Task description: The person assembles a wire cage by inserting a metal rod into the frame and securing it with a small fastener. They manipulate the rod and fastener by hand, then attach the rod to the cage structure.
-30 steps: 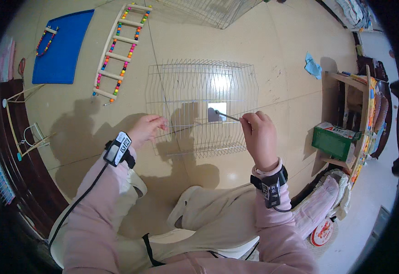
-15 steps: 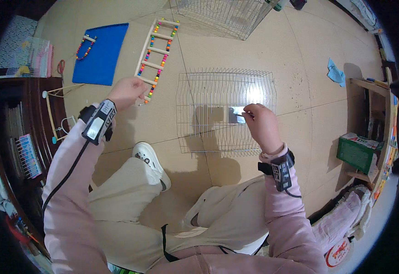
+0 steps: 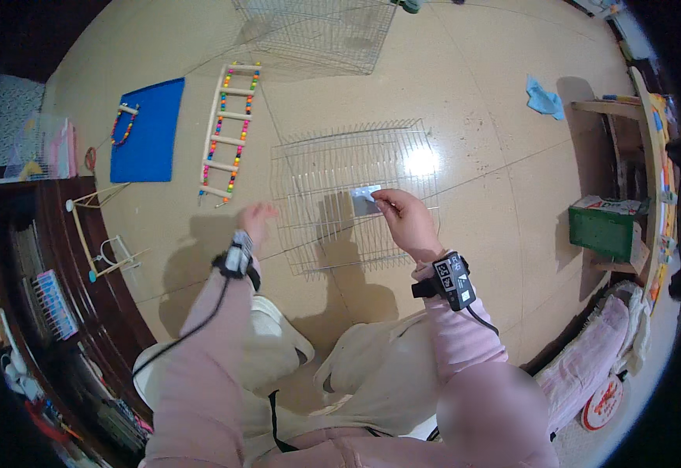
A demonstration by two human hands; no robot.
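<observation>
A wire cage panel [image 3: 309,168] with bent edges lies on the tiled floor in front of me. Over its middle, my right hand [image 3: 410,224] pinches a small, flat, silvery rectangular piece [image 3: 365,204] between thumb and fingers; what exactly it is I cannot make out. My left hand [image 3: 256,221] hovers by the panel's left edge, holding nothing, fingers loosely stretched toward the wires. Beyond it lies a wooden ladder [image 3: 228,140] strung with colourful beads, apart from the hand.
A blue tray [image 3: 152,144] with a beaded string [image 3: 124,129] is at the far left. Beside the dark cabinet [image 3: 83,226] stands a wooden perch frame [image 3: 81,234]. A wire cage [image 3: 317,35] sits at the back; a blue cloth [image 3: 543,99] and green box [image 3: 601,232] are right.
My left hand has left the ladder's near end and come toward me, beside the panel's left edge. The right hand keeps hold of the silvery piece. The view has shifted.
</observation>
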